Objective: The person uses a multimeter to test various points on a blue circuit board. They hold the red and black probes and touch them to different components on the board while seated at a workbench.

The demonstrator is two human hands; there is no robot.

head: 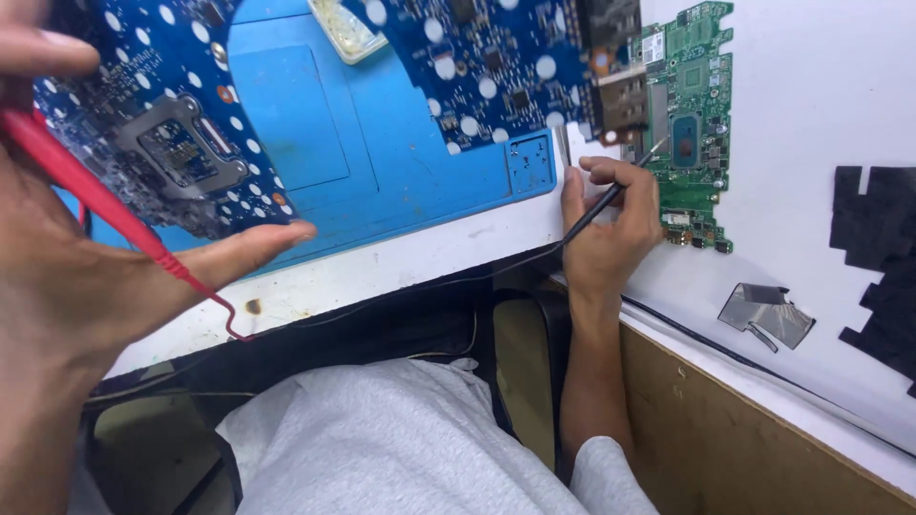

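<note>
— Right hand (611,224) first: where does it sit against the green circuit board (692,124)?

— Just left of the board's lower half, resting on the white bench (811,86). Its fingers are curled shut around a black probe (611,195), held like a pen. The probe's long axis runs up and to the right from the hand, and its metal tip lies on or just at the board's left edge (contact itself is too fine to make out).

— So the board lies which way from that hand?

— Up and to the right, along the same line as the probe. The board's own long axis runs up and away from the person, its dark blue-grey chip just right of the probe tip.

— And the left hand (86,238)?

— Well apart from the green board, far to its left and close to the camera. It is partly open, thumb and fingers spread, a red probe (86,191) passing across the palm and a large blue circuit board (162,124) propped against it above the blue mat (382,162). Whether the fingers truly clamp the red probe cannot be told.

— Nearer hand to the green board, then?

— The right, plainly. A folded silver foil piece (766,315) and black cut-out sheets (883,257) lie below and right of the board.
</note>
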